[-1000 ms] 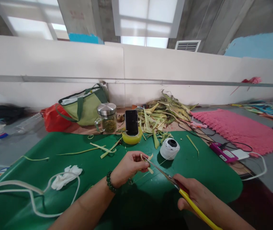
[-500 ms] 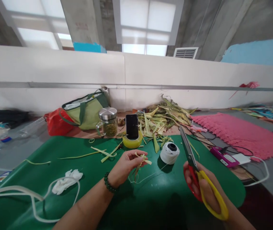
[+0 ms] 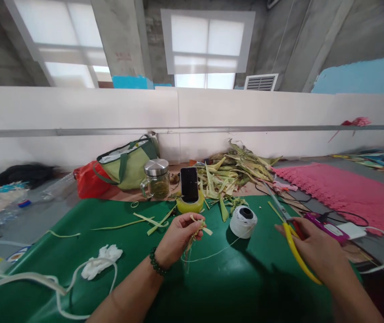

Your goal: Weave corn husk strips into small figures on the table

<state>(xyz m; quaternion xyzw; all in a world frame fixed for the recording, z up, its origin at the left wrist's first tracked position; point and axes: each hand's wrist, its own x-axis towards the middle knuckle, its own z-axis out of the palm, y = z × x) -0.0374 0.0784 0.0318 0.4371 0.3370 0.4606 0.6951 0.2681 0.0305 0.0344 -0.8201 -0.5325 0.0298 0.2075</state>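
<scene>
My left hand [image 3: 181,236] pinches a small knotted bundle of pale corn husk strips [image 3: 197,228] over the green mat [image 3: 225,278]. A thin thread trails from near the bundle to the white thread spool [image 3: 243,222], which stands upright right of centre. On the right, my right hand [image 3: 316,240] is closed on a pair of scissors [image 3: 291,240] with red and yellow handles. Their blades point up and away to the left, near the mat's far right edge. Part of the red handle is hidden by my fingers.
Behind the mat lie a heap of corn husks [image 3: 242,168], a phone [image 3: 189,185] propped on a yellow tape roll [image 3: 189,205], a glass jar [image 3: 157,181] and a green bag [image 3: 128,163]. Crumpled tissue [image 3: 102,261] and a white cable [image 3: 20,273] are at left; a purple power strip [image 3: 326,228] is at right.
My right hand has moved right and turned the scissors, so the blades lean further left. My left hand stays on the husk bundle. The whole view has shifted slightly.
</scene>
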